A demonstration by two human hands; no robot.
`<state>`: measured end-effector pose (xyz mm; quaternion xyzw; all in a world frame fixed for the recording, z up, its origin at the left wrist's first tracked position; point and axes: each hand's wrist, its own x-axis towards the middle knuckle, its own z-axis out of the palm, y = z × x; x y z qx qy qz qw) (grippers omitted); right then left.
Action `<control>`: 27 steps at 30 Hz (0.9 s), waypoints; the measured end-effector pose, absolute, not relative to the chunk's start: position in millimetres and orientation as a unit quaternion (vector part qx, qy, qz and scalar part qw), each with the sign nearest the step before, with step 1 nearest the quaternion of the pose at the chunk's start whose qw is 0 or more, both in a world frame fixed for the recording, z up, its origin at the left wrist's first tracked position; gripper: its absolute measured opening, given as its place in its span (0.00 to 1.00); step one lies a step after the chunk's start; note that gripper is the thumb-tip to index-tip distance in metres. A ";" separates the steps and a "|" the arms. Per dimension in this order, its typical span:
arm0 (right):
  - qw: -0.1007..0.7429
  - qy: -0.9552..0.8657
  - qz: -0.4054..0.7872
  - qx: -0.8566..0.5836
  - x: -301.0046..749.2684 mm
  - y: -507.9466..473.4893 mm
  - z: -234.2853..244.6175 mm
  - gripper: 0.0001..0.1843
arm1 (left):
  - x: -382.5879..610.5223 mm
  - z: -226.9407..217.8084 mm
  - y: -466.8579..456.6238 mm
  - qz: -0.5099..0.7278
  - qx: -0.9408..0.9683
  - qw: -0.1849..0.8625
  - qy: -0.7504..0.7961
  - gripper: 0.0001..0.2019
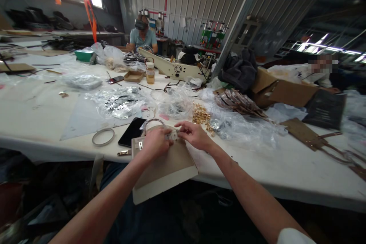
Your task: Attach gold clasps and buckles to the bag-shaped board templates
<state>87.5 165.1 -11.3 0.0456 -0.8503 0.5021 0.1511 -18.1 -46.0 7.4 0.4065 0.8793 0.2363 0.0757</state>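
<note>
A beige flat bag piece lies over the near edge of the white table, with a small metal clasp near its left corner. My left hand is closed on its top edge, pinching a small pale fitting. My right hand pinches the same fitting from the right. A thin ring handle curves up just behind my left hand.
A black phone, a metal ring and a small clip lie left of the piece. Gold hardware, plastic bags, brown straps and cardboard boxes lie beyond. One person sits at a far sewing machine; another sits right.
</note>
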 end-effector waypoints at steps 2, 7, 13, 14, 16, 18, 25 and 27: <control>0.148 -0.855 0.494 0.045 86.1 164.3 -13.7 0.15 | -17.9 7.3 -46.5 0.238 0.406 0.076 0.879 0.25; 0.154 -0.867 0.473 0.044 83.1 160.1 -16.5 0.12 | -17.9 6.3 -47.3 0.240 0.407 0.073 0.878 0.26; 0.166 -0.880 0.441 0.055 79.1 160.6 -18.2 0.10 | -17.9 6.2 -47.5 0.237 0.411 0.072 0.877 0.25; 0.163 -0.875 0.453 0.049 78.3 161.2 -19.2 0.11 | -17.8 6.4 -47.6 0.235 0.410 0.073 0.878 0.25; 0.154 -0.856 0.492 0.033 76.8 162.5 -21.8 0.12 | -17.5 6.6 -48.0 0.232 0.405 0.073 0.881 0.25; 0.138 -0.841 0.522 0.022 75.9 163.6 -24.4 0.14 | -17.5 6.3 -48.2 0.230 0.402 0.071 0.884 0.25; 0.142 -0.872 0.468 0.023 77.4 161.0 -20.8 0.10 | -18.1 3.1 -47.9 0.231 0.402 0.066 0.884 0.25; 0.149 -0.877 0.455 0.028 77.5 159.1 -18.6 0.09 | -18.2 3.2 -47.8 0.231 0.402 0.065 0.884 0.25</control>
